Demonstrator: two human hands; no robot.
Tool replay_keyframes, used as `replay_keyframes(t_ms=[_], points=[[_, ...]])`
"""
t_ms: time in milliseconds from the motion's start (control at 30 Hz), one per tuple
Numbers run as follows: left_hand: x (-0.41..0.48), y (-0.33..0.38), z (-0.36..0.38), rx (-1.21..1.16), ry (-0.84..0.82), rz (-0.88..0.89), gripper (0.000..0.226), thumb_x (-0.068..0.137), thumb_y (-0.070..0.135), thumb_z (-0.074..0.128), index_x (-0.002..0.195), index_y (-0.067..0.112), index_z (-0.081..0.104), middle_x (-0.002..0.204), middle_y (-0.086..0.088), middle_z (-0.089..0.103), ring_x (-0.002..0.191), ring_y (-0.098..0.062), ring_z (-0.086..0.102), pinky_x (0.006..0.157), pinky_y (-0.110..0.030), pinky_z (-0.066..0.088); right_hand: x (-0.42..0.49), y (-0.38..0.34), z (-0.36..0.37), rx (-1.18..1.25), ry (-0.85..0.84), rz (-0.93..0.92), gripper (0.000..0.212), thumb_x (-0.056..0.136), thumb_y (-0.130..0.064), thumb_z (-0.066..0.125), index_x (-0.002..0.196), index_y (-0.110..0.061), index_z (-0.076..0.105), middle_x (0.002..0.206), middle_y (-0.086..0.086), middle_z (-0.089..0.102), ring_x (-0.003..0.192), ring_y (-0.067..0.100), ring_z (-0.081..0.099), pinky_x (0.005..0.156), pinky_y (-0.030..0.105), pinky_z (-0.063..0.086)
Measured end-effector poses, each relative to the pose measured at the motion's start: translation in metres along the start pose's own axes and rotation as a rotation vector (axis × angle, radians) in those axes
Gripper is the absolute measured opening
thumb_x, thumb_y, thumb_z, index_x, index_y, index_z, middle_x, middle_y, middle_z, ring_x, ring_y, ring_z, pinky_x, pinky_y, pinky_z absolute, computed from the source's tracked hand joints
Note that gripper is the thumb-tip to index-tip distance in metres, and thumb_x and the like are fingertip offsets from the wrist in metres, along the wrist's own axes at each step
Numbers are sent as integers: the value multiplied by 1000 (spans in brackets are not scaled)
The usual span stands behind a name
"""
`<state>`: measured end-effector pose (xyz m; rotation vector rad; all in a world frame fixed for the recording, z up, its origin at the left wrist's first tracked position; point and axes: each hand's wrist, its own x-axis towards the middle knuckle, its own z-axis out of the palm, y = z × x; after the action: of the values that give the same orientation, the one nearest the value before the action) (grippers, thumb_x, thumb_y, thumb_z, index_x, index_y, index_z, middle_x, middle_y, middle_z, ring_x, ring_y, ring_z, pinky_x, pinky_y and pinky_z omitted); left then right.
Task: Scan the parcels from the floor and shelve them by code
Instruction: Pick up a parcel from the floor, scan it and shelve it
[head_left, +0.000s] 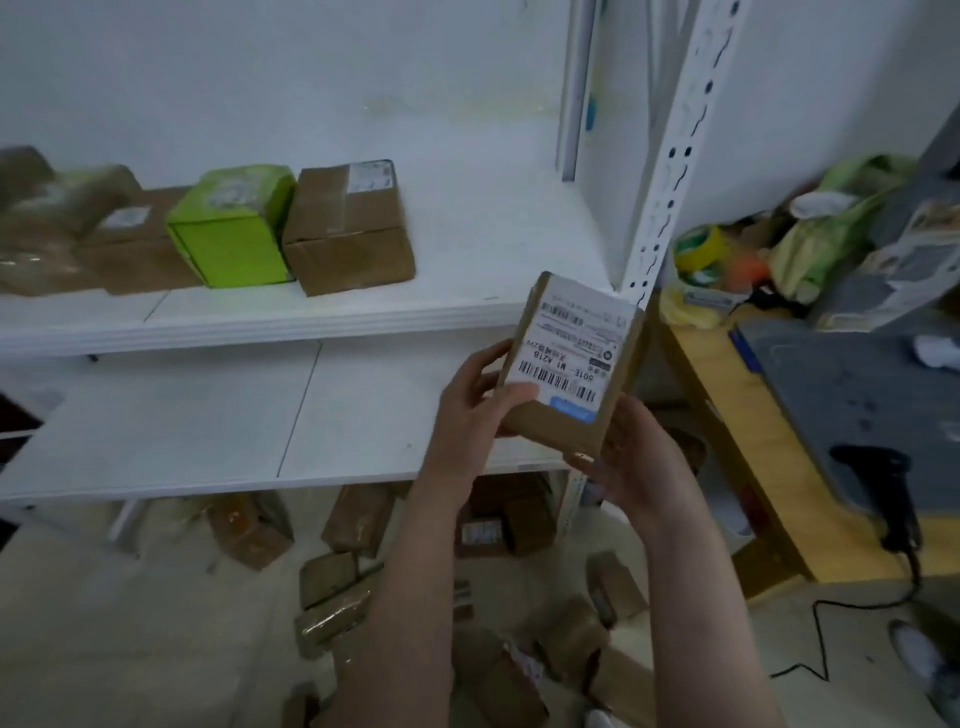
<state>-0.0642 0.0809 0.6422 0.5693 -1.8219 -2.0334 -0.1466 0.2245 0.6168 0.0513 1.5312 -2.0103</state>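
Brown cardboard parcel (569, 374), small and flat, is held up in both hands just below and left of the white perforated shelf post (670, 171), its far top corner nearly meeting the post's lower end. Its white shipping label (576, 332) faces the camera, with barcodes and the print "501E-M1 A218" readable sideways.

The left hand (467, 410) grips the parcel's near left edge, thumb laid across the label's corner and the other fingers curled behind the box. The right hand (639, 457) cups the near right corner from below, fingers wrapped under it; how far they reach round the back cannot be told.

Left of the post, the upper shelf (467, 291) carries a row of parcels: a plain brown box (348, 234) nearest the post, a bright green box (231, 234) touching it on the far side, then more brown parcels (135, 244), blurred, further left still. The lower shelf (208, 415) sits beneath, also left of the post.

Below the post, under the shelving and around the person's forearms, many brown parcels (358, 519) lie scattered on the floor.

Right of the post stands a wooden table (727, 415) with a grey mat (841, 395) on it. A black handheld scanner (893, 499) rests on the mat's near end, its cable trailing to the floor. Close beside the post's right side sit a roll of yellow-green tape (698, 249) and some crumpled bags (831, 223).
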Motion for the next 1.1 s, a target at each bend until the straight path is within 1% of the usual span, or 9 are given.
replay_keyframes(t_ms=[233, 367, 500, 600, 667, 800, 900, 1033, 1100], points=[[37, 59, 72, 190, -151, 88, 36, 71, 22, 68, 106, 29, 67, 89, 12, 75, 77, -2, 67, 66, -18, 54, 11, -85, -69, 200, 25, -189, 32, 99, -40, 48, 113, -19, 67, 96, 2, 73, 89, 21, 68, 76, 36, 51], [49, 77, 108, 325, -198, 105, 45, 70, 30, 67, 114, 29, 68, 99, 4, 76, 86, -7, 70, 71, -21, 54, 14, -119, -115, 219, -32, -283, 20, 100, -28, 48, 103, -20, 66, 83, -3, 76, 81, 15, 70, 81, 35, 50], [60, 85, 145, 351, -181, 131, 55, 75, 26, 78, 127, 29, 62, 97, 3, 74, 90, -9, 70, 78, -21, 53, 17, -134, -150, 81, -114, -311, 50, 90, -31, 58, 138, -20, 54, 103, 0, 75, 92, 14, 70, 83, 35, 51], [68, 83, 176, 276, -129, 141, 51, 87, 19, 74, 134, 25, 56, 88, 13, 74, 82, -3, 70, 73, -20, 53, 20, -142, -174, 58, -177, -312, 60, 80, -29, 62, 138, -19, 55, 115, 7, 71, 100, 20, 67, 85, 37, 51], [74, 80, 197, 212, -42, 135, 61, 84, 30, 78, 139, 24, 51, 106, 10, 72, 95, -6, 69, 74, -21, 52, 18, -148, -185, 100, -184, -286, 55, 78, -26, 63, 133, -20, 58, 115, 6, 72, 99, 19, 69, 84, 36, 55], [79, 69, 239, 98, 167, 82, 95, 68, 64, 78, 146, 26, 40, 143, 1, 51, 124, -14, 55, 103, -38, 49, 17, -145, -198, 285, -40, -172, 25, 90, -18, 65, 115, -15, 64, 108, 8, 73, 101, 23, 69, 76, 37, 60], [75, 47, 260, 56, 212, -23, 103, 75, 62, 75, 154, 20, 24, 153, -5, 40, 132, -20, 48, 112, -44, 41, 19, -138, -198, 403, 79, -101, 41, 88, -16, 70, 126, -10, 56, 120, 14, 65, 108, 30, 66, 75, 40, 61], [67, 18, 278, -77, 265, -80, 154, 36, 78, 84, 157, 19, 10, 155, -8, 40, 134, -23, 49, 112, -48, 42, 25, -127, -200, 461, 197, -64, 53, 84, -15, 75, 131, -10, 51, 120, 14, 63, 106, 30, 64, 70, 40, 62], [68, 5, 285, -103, 307, -131, 156, 30, 80, 85, 155, 22, 13, 156, -5, 37, 137, -23, 45, 114, -51, 38, 29, -123, -205, 518, 248, -66, 53, 83, -15, 76, 130, -8, 53, 118, 15, 65, 105, 31, 66, 72, 41, 62]])
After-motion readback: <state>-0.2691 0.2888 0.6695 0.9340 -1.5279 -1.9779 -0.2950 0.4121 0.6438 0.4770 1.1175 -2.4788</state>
